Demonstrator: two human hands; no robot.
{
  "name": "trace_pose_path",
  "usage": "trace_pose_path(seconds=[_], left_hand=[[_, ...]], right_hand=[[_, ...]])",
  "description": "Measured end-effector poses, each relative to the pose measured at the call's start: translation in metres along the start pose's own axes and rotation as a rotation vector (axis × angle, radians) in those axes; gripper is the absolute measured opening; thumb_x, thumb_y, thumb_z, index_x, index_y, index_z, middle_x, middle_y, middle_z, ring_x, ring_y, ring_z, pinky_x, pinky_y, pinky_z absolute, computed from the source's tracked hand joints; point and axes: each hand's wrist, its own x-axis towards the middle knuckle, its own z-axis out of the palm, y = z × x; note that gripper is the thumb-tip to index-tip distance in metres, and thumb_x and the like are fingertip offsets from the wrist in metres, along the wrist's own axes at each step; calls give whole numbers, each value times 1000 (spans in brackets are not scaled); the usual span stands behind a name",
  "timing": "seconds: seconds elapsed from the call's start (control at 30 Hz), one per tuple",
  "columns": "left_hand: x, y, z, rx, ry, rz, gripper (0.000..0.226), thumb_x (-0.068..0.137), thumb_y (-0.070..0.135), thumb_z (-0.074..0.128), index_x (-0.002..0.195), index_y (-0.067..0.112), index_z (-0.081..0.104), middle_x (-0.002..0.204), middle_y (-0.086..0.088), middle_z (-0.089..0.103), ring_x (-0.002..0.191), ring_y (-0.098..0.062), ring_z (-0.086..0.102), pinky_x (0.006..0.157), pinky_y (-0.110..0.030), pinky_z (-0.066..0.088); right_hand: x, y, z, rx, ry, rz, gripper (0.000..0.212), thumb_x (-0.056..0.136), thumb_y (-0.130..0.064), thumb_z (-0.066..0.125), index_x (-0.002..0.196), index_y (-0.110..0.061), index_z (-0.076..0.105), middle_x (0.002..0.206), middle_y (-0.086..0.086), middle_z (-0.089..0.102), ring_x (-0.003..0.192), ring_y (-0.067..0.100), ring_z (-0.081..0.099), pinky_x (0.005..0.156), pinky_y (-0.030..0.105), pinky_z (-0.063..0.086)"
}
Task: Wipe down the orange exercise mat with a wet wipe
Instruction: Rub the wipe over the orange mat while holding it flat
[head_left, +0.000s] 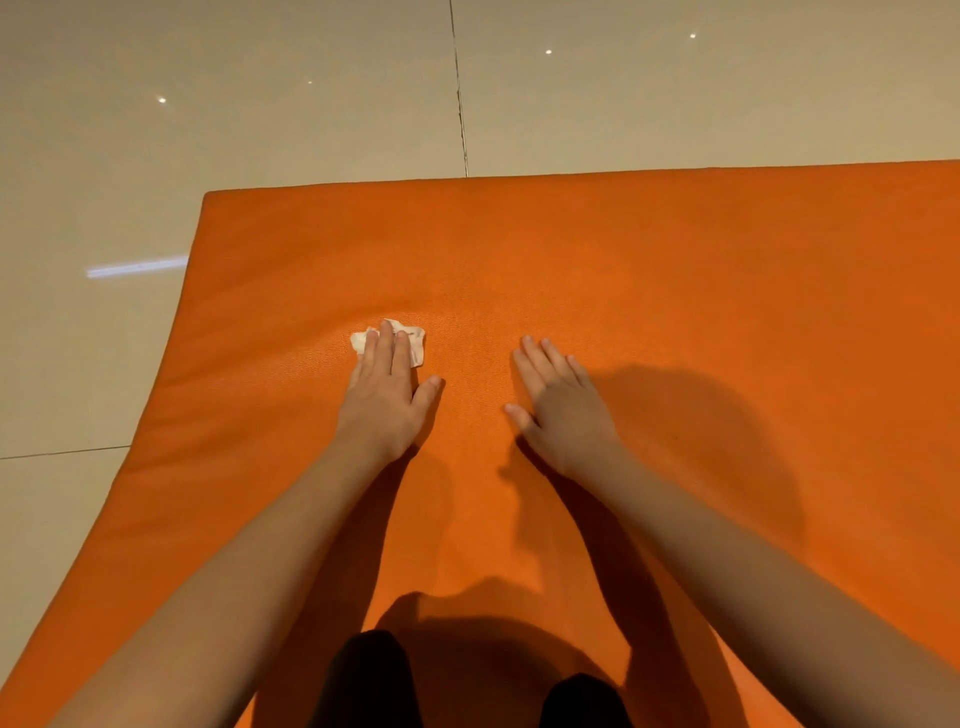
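The orange exercise mat (675, 270) lies flat on the floor and fills most of the view. A small crumpled white wet wipe (415, 343) sits on the mat left of centre. My left hand (387, 395) presses it down with straight fingers, so only the wipe's edges show around my fingertips. My right hand (558, 402) rests flat on the bare mat to the right of the left hand, fingers spread, holding nothing.
Glossy beige floor tiles (234, 104) surround the mat at the back and left, with a dark grout line (460, 104) running away from the mat's far edge. My dark-clothed knees (369, 680) rest on the mat's near part.
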Motion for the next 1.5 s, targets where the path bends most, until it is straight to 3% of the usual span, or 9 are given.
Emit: trace_pose_path(seconds=[0.2,0.3,0.43,0.63,0.97,1.33,1.5], left_hand=[[24,0,-10,38,6,27,74,102,49,29,155,7,-1,163,-9,-14,149,-20,-17,120,-36,-4],[38,1,-15,70,-3,35,75,102,50,29,155,7,-3,162,-9,-15,149,-20,-17,120,-37,-4],[61,0,-28,109,-23,55,75,102,50,30,155,7,-3,162,-10,-15,150,-22,-15,120,-36,-4],[102,-2,-46,155,-74,59,75,103,50,29,156,8,-3,163,-10,-15,150,-24,-11,121,-38,0],[107,-6,-42,181,-14,138,80,101,53,32,155,5,-3,162,-13,-15,149,-27,-15,120,-41,-2],[171,2,-65,96,61,-48,80,101,56,25,155,2,0,162,-18,-10,150,-31,-11,121,-42,-3],[171,25,-54,166,27,239,81,101,56,27,155,4,-2,162,-14,-12,150,-27,-13,121,-43,-1]], right_hand=[[9,7,3,-30,72,-75,72,92,-52,17,152,-13,16,161,3,6,148,19,-2,119,37,-2],[29,10,-3,-20,94,-56,64,99,-45,30,152,-13,15,161,2,5,148,18,-2,119,37,-2],[43,15,-1,-56,107,-83,69,94,-51,17,152,-13,18,160,3,10,148,19,3,120,38,1],[43,15,6,-88,165,-72,63,96,-47,26,147,-11,33,156,6,26,145,24,17,117,40,9],[44,18,12,-106,203,-81,63,97,-47,28,146,-9,35,155,9,28,144,25,22,116,40,9],[45,18,13,-124,200,-84,63,97,-47,28,148,-10,30,156,8,24,145,25,20,117,39,7],[46,19,14,-117,206,-86,62,98,-46,29,148,-10,31,156,8,24,145,24,19,117,39,7]])
